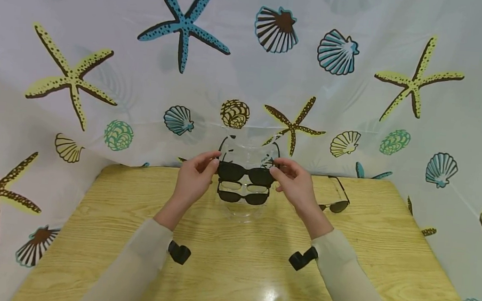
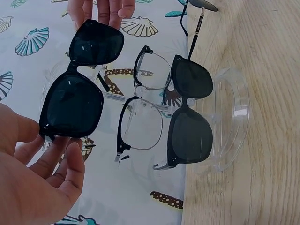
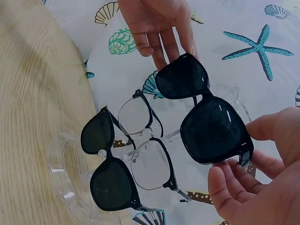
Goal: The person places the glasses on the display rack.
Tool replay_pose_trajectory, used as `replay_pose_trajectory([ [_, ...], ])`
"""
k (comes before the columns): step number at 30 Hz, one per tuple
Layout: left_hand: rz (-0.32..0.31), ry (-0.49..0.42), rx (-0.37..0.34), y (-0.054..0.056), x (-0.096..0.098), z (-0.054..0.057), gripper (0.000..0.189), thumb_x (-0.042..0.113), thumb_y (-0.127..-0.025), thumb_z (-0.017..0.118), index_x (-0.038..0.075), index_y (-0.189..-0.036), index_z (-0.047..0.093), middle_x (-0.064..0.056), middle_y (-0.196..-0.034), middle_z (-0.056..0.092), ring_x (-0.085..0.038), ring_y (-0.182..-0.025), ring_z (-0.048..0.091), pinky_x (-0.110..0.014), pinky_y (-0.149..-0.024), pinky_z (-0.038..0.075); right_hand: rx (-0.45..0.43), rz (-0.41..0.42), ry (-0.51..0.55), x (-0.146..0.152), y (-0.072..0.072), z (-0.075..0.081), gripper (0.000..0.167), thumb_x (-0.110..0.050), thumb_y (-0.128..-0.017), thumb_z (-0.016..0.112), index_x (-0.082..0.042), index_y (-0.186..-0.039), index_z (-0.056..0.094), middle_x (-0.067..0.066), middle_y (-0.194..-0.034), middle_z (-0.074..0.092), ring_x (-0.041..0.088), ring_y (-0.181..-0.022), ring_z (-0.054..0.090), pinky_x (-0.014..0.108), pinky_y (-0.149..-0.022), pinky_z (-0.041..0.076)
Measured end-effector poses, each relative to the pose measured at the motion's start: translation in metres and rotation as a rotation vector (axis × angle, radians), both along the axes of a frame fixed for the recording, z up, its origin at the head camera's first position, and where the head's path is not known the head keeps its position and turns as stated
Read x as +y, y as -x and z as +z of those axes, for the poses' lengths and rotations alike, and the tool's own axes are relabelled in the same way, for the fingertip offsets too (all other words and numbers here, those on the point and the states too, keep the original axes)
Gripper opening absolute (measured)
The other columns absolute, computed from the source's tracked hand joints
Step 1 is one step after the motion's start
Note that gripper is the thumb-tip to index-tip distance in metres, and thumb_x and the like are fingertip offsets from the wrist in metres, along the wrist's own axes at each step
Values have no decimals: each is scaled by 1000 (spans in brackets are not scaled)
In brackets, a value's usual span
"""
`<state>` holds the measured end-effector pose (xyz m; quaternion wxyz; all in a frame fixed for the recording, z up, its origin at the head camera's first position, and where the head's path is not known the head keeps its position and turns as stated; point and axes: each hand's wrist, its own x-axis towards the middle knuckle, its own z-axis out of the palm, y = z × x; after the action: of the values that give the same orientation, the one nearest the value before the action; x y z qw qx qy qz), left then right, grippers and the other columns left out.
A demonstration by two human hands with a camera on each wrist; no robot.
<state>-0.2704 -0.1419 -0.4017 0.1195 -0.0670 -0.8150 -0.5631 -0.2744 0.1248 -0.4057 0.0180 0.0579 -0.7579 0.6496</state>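
1. So, biggest first: the shell-print cloth (image 1: 251,75) hangs right behind everything, so there's not much room at the back.
2. Wooden table (image 1: 235,273): most of the open space is on the near side, with the far edge just behind the stand.
3. Clear stand (image 2: 241,110): looks like light plastic, so I'd guess a bump could shift it.
4. Left hand (image 1: 195,175) and right hand (image 1: 295,183) are apart, each pinching one end of the top sunglasses (image 1: 239,172) near the hinge.
5. Those sit at the stand's upper end, arms unfolded; can't tell if they're resting on it. Probably light, stiff, a bit slick; hinges are the weak spot. Corners are the best hold, keeping thumbs off the lenses.
6. Lower sunglasses (image 1: 236,197) and clear glasses (image 1: 233,186) are close below, so little gap there. Loose sunglasses (image 1: 338,206) lie beside the right wrist.
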Motion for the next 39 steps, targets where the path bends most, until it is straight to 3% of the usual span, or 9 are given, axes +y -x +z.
replay_pose_trajectory([
  [11, 30, -4, -8, 10, 1, 0, 32, 20, -110, 58, 11, -138, 71, -22, -115, 75, 0, -76, 60, -18, -66, 51, 6, -2, -1, -3, 4, 3, 41, -25, -104, 69, -9, -141, 65, 16, -134, 63, 20, -109, 64, 30, -76, 60],
  [21, 25, -22, -12, 16, -1, -3, 34, 21, -110, 58, 10, -140, 69, -20, -120, 75, 0, -80, 62, -19, -65, 50, 15, -1, -2, -5, 10, 1, 44, -23, -104, 68, -5, -144, 62, 17, -130, 64, 32, -115, 66, 24, -71, 57],
  [30, 15, -13, -25, 18, 1, -3, 35, 22, -110, 58, 11, -142, 68, -20, -122, 75, -13, -90, 66, -19, -67, 51, 15, -12, -20, -5, 11, 0, 45, -23, -105, 67, -5, -146, 61, 19, -134, 64, 34, -117, 66, 21, -70, 56],
  [36, 22, -5, -24, 19, 2, -4, 35, 20, -110, 58, 10, -142, 68, -22, -120, 74, -4, -85, 63, -17, -68, 52, 9, -9, -18, -5, 12, 0, 42, -22, -105, 66, -8, -144, 63, 19, -135, 64, 34, -119, 66, 21, -70, 56],
  [39, 22, -10, -22, 19, 3, -6, 35, 19, -110, 58, 10, -142, 68, -22, -118, 74, -13, -90, 66, -17, -68, 52, 7, -11, -20, -5, 11, 1, 41, -22, -105, 67, -9, -144, 63, 18, -135, 64, 33, -119, 66, 22, -70, 56],
])
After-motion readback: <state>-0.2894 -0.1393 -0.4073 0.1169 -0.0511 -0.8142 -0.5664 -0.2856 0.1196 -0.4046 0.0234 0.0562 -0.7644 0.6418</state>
